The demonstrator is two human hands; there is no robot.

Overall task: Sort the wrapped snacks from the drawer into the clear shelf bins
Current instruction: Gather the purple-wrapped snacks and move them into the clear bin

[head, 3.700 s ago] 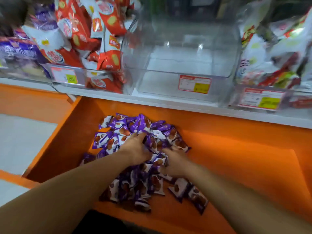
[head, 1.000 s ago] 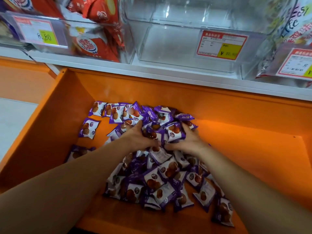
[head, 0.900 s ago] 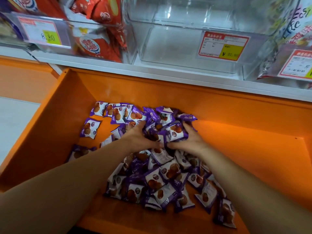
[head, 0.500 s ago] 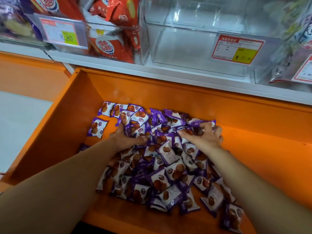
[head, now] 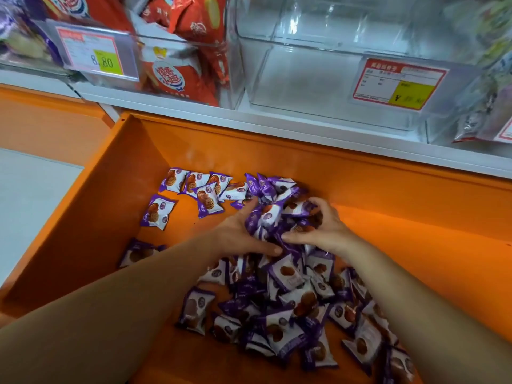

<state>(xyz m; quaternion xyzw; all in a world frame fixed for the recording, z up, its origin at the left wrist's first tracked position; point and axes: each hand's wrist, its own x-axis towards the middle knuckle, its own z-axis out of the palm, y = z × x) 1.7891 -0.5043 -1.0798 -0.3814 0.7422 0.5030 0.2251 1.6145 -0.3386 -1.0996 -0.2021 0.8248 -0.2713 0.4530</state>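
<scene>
Scooping looked like the step in hand: the left hand (head: 238,236) and the right hand (head: 324,228) were both down in the orange drawer (head: 415,206), cupped toward each other and closed around one clump of purple snacks (head: 277,217). The left thumb lay along the near side of the clump and the right fingers curled over the far side, so neither hand was free. The bit that mattered was where the empty clear bin (head: 304,79) sat. It was up on the white shelf (head: 277,120), straight ahead of the hands and above them, maybe a touch toward the right hand's side, so I'd say the right hand was slightly nearer. The clump itself was a round wad with no real long axis, and the packs pointed every which way, so I don't think lining it up mattered. My guess was the load had to go up and forward over the bin's front wall, where the price label (head: 399,83) hung. The bin of red packs (head: 180,65) stood just beside it on the left, easy to hit by mistake. Plenty more snacks lay in the pile (head: 288,300) nearer the person, plus a few strays (head: 158,212) off to the left.
</scene>
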